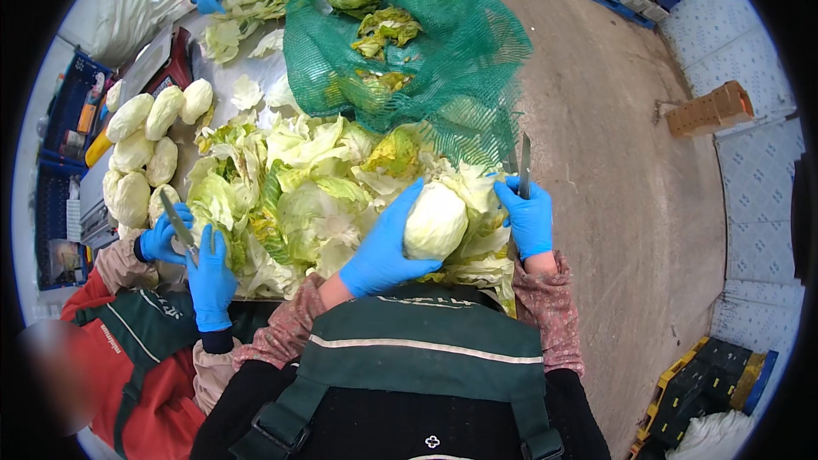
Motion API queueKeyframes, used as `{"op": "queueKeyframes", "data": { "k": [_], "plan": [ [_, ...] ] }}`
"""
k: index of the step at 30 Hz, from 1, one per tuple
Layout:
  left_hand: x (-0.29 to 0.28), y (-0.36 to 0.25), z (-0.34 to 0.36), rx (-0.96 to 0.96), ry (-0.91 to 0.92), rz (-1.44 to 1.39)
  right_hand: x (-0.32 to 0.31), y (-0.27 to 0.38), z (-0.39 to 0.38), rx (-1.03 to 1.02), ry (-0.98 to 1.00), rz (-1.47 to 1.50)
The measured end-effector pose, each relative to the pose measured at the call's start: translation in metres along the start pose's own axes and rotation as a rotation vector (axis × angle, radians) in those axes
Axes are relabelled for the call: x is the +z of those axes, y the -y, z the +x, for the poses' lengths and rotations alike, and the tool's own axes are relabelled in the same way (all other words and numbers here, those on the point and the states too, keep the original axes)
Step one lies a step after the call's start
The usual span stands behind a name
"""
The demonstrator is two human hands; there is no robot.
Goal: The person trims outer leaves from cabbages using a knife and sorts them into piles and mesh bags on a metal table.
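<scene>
while the left hand (388, 243), gloved in blue, cupped a pale cabbage head (438, 223) from its left side, the right hand (530, 220), likewise gloved, was closed on a knife (525, 162), blade upward. cabbage head: one, placed between the two hands, above the near right part of the tabletop (217, 92). loose leaves (311, 149): a broad heap, pale green to yellow, lay beneath and beyond it. mesh bag (486, 43): green, slumped across the far right, more heads showing through. trimmed heads (133, 152): a pale cluster, stood along the left edge. co-worker's hands (212, 284), near left: blue-gloved, held a second knife (177, 220). blue crates (53, 204): stood farther left. cardboard box (709, 109): brown, was at the right wall.
</scene>
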State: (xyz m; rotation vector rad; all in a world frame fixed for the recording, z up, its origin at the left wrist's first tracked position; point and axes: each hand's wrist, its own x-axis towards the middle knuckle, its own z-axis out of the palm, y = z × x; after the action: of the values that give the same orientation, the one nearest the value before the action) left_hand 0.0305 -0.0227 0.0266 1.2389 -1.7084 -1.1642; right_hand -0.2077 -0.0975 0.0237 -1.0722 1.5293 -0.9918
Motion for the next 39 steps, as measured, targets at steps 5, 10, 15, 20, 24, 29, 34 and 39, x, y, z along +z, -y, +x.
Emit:
{"op": "queueKeyframes", "data": {
  "k": [5, 10, 15, 20, 24, 29, 34, 39],
  "plan": [
    [-0.023, -0.015, -0.01, -0.114, 0.042, 0.076, 0.012, -0.011, -0.023, -0.057, 0.059, -0.019],
    [0.001, -0.029, 0.014, -0.26, -0.135, 0.251, 0.023, 0.009, -0.025, -0.145, 0.088, 0.059],
    [-0.008, -0.017, 0.0, -0.085, -0.051, 0.229, -0.018, -0.02, 0.005, 0.003, -0.075, 0.083],
    [-0.013, 0.004, -0.028, -0.131, -0.088, 0.02, -0.054, -0.059, 0.004, -0.026, -0.113, -0.018],
    [-0.018, 0.006, -0.038, -0.258, -0.069, 0.061, -0.009, 0.01, -0.06, -0.343, 0.0, -0.328],
    [-0.007, -0.005, -0.031, -0.141, -0.001, 0.179, 0.039, -0.019, -0.061, -0.259, 0.196, -0.292],
    [-0.021, -0.005, -0.045, -0.195, -0.033, -0.033, -0.017, -0.053, -0.003, -0.233, -0.017, -0.37],
    [-0.041, 0.024, -0.064, -0.464, -0.217, -0.407, -0.03, -0.026, -0.041, -0.475, -0.204, -0.708]
  ]
}}
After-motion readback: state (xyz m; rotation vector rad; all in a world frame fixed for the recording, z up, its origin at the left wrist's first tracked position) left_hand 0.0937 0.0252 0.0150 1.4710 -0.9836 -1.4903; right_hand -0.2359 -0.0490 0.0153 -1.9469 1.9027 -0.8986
